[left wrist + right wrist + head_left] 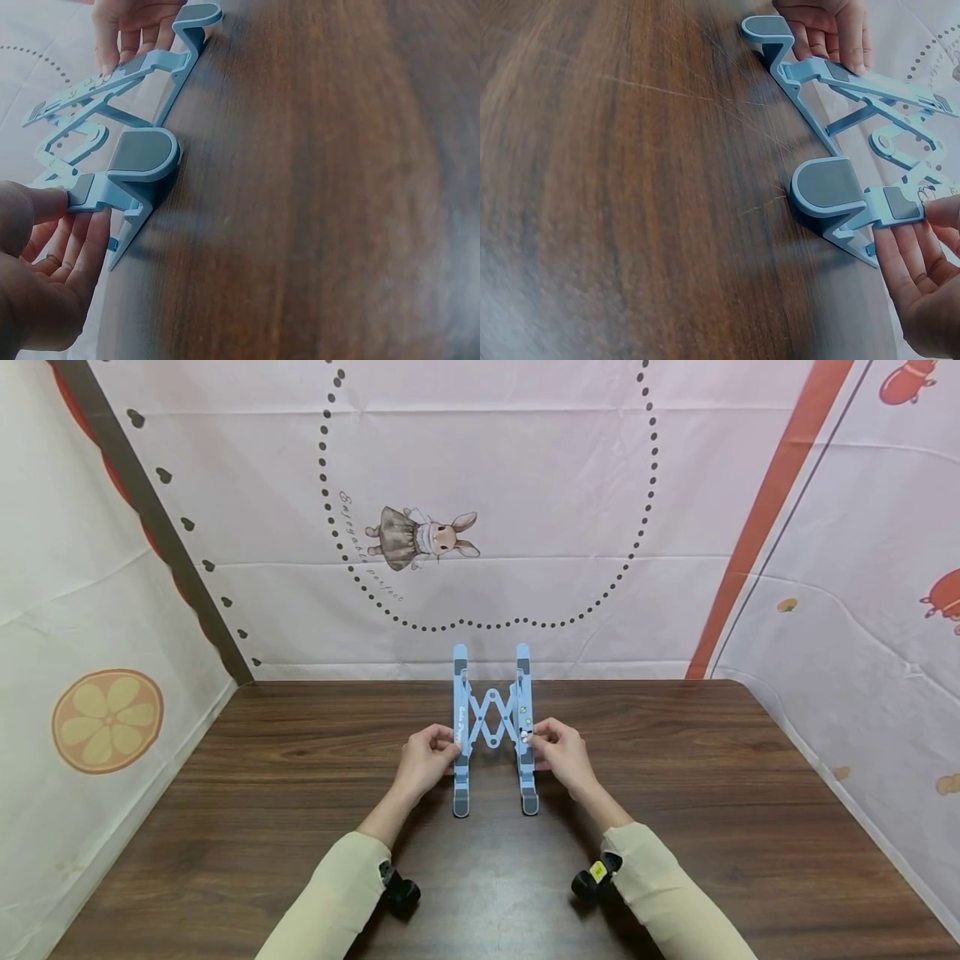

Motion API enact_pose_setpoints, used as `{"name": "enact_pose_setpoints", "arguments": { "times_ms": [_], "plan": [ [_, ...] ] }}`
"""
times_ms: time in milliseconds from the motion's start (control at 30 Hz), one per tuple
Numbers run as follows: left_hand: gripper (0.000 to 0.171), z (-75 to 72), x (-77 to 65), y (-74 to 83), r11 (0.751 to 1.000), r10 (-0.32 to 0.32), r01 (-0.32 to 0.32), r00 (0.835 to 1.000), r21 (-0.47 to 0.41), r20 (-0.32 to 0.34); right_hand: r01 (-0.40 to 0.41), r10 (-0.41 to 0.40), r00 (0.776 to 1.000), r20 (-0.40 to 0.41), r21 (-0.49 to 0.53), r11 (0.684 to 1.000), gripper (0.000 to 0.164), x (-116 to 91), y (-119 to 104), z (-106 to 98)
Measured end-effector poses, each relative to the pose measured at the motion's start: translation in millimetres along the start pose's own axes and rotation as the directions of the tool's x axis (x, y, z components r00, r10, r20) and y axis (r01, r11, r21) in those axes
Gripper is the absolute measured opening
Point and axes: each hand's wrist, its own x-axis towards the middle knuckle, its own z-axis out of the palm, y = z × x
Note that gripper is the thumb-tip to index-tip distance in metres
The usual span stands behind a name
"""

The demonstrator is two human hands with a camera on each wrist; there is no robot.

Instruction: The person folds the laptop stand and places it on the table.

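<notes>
A light-blue folding laptop stand (492,718) stands spread on the table, its two long side bars joined by a crossed linkage in the middle. Grey pads cover parts of the bars and the hooked front ends. My left hand (427,757) pinches the left bar between thumb on top and fingers beneath. On the other side, my right hand (561,752) pinches the right bar the same way, beside small printed stickers. In the left wrist view, the near hook (144,154) stands raised over its lower arm. The right wrist view shows the right hook (826,189) likewise raised.
The dark wood tabletop (315,777) extends around the stand. Behind it hangs a pale printed cloth (540,510) with a rabbit figure, and more cloth hangs at both sides. Black wrist cameras (401,893) sit on both sleeves near the table.
</notes>
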Motion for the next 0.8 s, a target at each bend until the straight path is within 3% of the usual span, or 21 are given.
{"name": "enact_pose_setpoints", "arguments": {
  "times_ms": [800],
  "plan": [
    [0.011, 7.2, -1.6, 2.7, 1.0, 0.023, -0.023, 1.0, -0.002, 0.016, 0.012, -0.013, 1.0, 0.028, 0.008, 1.0, 0.009, -2.5, -1.6, 6.6]
  ]
}}
